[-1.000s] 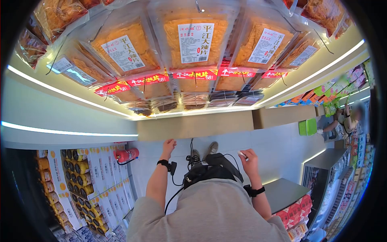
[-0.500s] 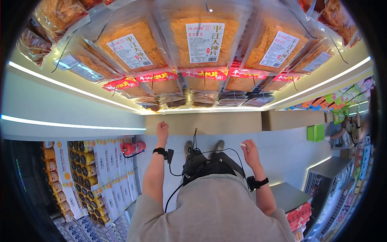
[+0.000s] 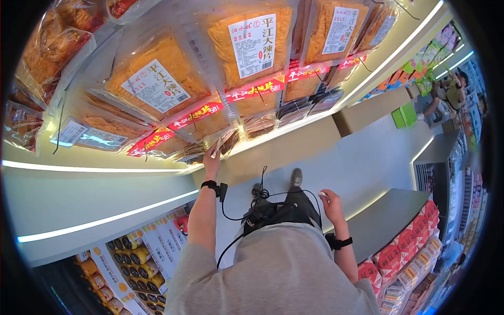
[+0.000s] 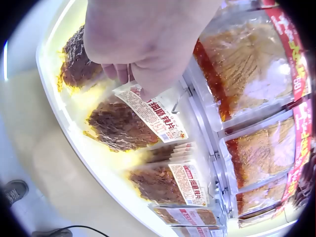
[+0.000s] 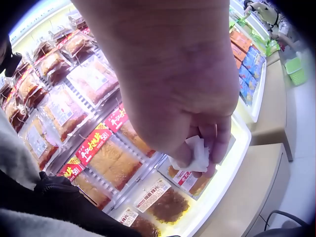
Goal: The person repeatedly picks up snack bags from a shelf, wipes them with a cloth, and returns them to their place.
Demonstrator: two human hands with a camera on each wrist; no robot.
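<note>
My left hand (image 3: pixel 211 164) is at the lowest row of the shelf. Its thumb and fingers pinch the top label of a clear snack packet (image 4: pixel 121 127) with dark brown pieces inside, as the left wrist view shows. Similar packets (image 4: pixel 157 185) hang beside it, near a metal hook (image 4: pixel 181 100). My right hand (image 3: pixel 332 208), raised out in front of the body, holds a crumpled white tissue (image 5: pixel 198 155) between thumb and fingers. In the right wrist view this hand overlaps the packets on the shelf.
Large orange snack packets (image 3: pixel 157 79) hang above red price strips (image 3: pixel 254 90). A dark-topped display (image 3: pixel 386 220) with red boxes stands at the right. Farther off are a green basket (image 3: pixel 404 116) and another person (image 3: pixel 454 94). Cables (image 3: pixel 265 189) hang in front of the body.
My left hand has moved up and forward to the lowest shelf row and taken hold of a packet. The head view has tilted and shifted left. My right hand still holds the tissue.
</note>
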